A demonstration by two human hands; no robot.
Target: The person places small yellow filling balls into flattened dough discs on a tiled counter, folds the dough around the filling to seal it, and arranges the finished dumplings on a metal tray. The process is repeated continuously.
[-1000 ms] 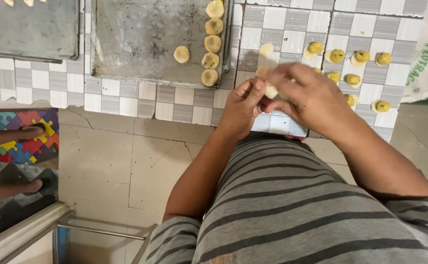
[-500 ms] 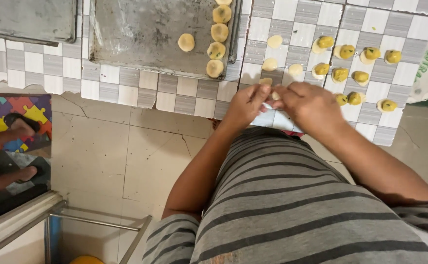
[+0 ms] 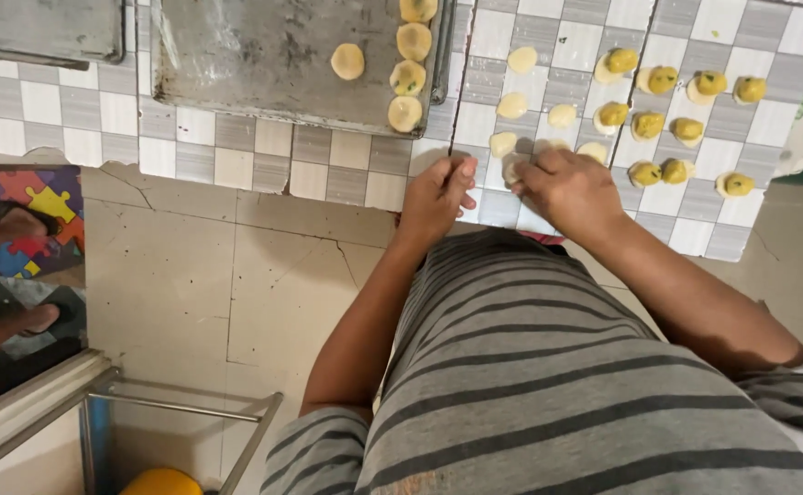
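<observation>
Left hand: my left hand (image 3: 438,197) lies at the near edge of the checked cloth (image 3: 768,101), fingers curled close together, thumb and forefinger pinched narrow towards a small pale piece of dough (image 3: 514,170); I cannot tell whether it truly grips it.

Right hand: my right hand (image 3: 568,188) is just beside the left, palm down, fingers bent over the same piece of dough and touching it; most of the piece is hidden under my knuckles.

Dough: it sits at the near edge of the cloth, between my two hands, only a pale rim showing.

Plain rounds: a few flat pale rounds (image 3: 512,105) lie just beyond my hands, towards the middle of the cloth.

Filled rounds: rounds topped with yellow filling (image 3: 646,126) lie in loose rows across the right half of the cloth, running to its far right corner.

Tray: a grey metal baking tray (image 3: 264,64) lies on the cloth's left part, with shaped pieces (image 3: 407,78) in a column along its right edge and one piece (image 3: 347,61) alone nearer its middle.

Floor: beige tiles (image 3: 191,266) below the cloth's near edge.

Puzzle mat: a coloured mat (image 3: 26,206) at the far left, with another person's feet (image 3: 16,220) on it.
</observation>
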